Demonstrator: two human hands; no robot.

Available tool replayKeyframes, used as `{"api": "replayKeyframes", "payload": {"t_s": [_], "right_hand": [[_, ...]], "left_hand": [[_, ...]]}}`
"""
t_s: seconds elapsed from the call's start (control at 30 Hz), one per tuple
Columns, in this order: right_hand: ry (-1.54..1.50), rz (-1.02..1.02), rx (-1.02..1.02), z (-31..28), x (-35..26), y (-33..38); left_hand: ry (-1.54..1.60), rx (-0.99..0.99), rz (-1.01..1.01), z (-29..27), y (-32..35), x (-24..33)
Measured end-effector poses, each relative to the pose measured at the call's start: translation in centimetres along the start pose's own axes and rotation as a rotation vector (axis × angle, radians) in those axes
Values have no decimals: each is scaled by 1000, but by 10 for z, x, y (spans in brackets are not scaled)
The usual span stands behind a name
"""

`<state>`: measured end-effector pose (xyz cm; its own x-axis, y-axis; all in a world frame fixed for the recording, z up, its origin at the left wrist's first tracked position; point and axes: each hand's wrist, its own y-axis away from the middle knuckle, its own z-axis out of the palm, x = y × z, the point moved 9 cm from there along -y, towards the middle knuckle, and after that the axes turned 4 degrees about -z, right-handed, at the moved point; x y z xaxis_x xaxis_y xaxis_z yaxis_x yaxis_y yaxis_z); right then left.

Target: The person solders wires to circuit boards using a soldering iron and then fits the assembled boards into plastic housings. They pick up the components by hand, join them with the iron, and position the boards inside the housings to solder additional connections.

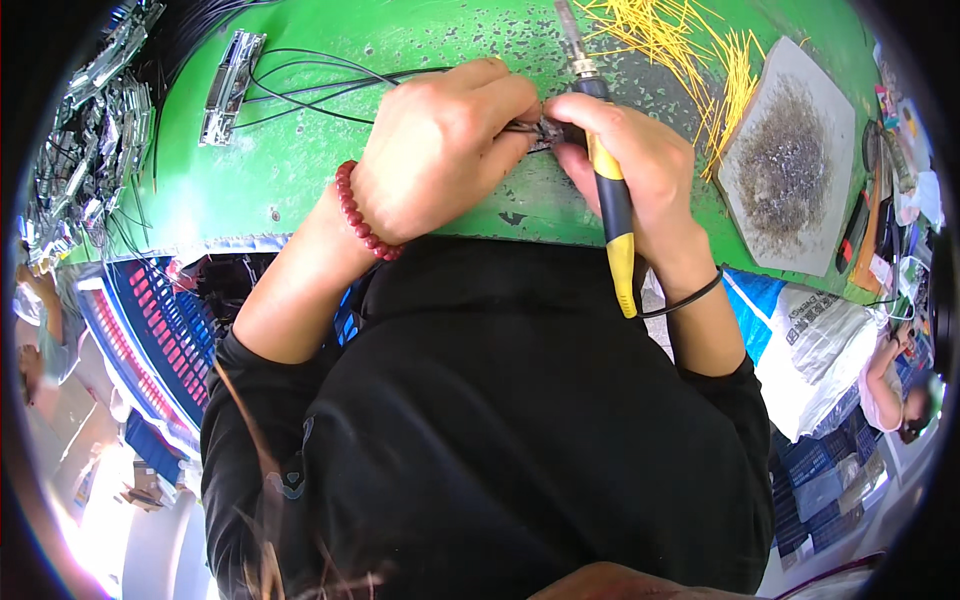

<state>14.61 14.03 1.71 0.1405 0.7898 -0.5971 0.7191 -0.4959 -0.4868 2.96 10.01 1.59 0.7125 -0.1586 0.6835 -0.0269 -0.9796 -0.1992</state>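
Note:
My left hand [450,130] is closed in a pinch on black wires [330,90], which trail left across the bench. Beside its fingertips is a small metal part [545,132], partly hidden by the fingers of both hands. The thumb and forefinger of my right hand [645,165] close in on the same part from the other side. A soldering iron [615,205] with a yellow and black handle is tucked in that hand, its metal shaft pointing to the far edge. At the other end of the wires lies a shiny slotted metal piece [232,88].
A green worn bench [300,190] bears a heap of metal pieces [100,140] at far left, loose yellow wires [690,60] at far right, and a grey slab with dark residue [790,160] at right. Hand tools [860,240] lie beyond it. A blue crate [165,320] stands lower left.

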Motion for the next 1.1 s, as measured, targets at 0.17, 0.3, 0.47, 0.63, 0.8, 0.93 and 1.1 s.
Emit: {"api": "replayKeyframes", "payload": {"t_s": [0.17, 0.3, 0.47, 0.63, 0.8, 0.93, 1.1], "right_hand": [[48, 7, 0, 4, 0, 2], [58, 8, 24, 4, -2, 2], [61, 17, 26, 5, 0, 5], [40, 25, 34, 3, 2, 6], [-395, 355, 180, -25, 20, 26], [-394, 400, 208, -47, 23, 45], [-569, 502, 292, -44, 32, 67]], "left_hand": [[-107, -56, -82, 6, 8, 7], [-148, 5, -95, 10, 12, 7], [-65, 32, -96, 8, 13, 6], [-112, 40, -107, 12, 11, 4], [-120, 46, -146, 13, 11, 2], [-106, 19, -155, 14, 8, -1], [-92, -14, -186, 15, 8, -4]]}}
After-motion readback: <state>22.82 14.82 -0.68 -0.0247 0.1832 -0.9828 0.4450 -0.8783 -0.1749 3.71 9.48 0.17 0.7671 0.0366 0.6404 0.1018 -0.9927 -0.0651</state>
